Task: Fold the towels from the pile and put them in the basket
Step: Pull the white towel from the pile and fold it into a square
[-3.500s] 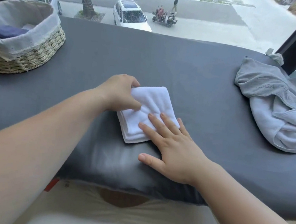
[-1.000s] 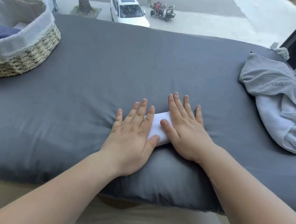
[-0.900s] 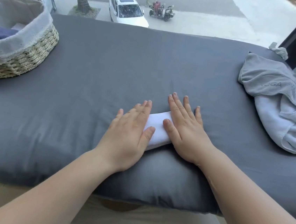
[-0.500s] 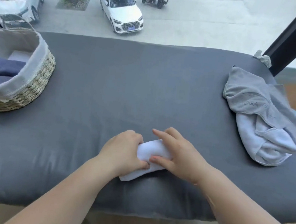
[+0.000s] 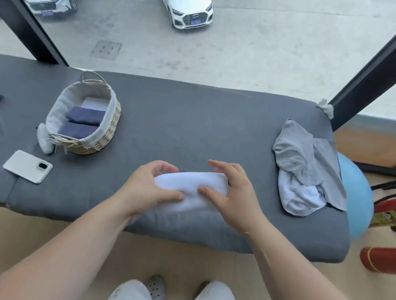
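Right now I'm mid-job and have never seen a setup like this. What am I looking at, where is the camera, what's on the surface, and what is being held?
There is no machine here: these are a person's two bare hands. The single view comes from a camera worn on the person's head, looking forward and down. The left hand and right hand hold a folded white towel, one at each end, near the front edge of a grey padded table. To the left stands a woven basket with folded dark blue towels inside. A phone lies in front of the basket, nearer the person. To the right lies the pile of grey towels, not yet folded.
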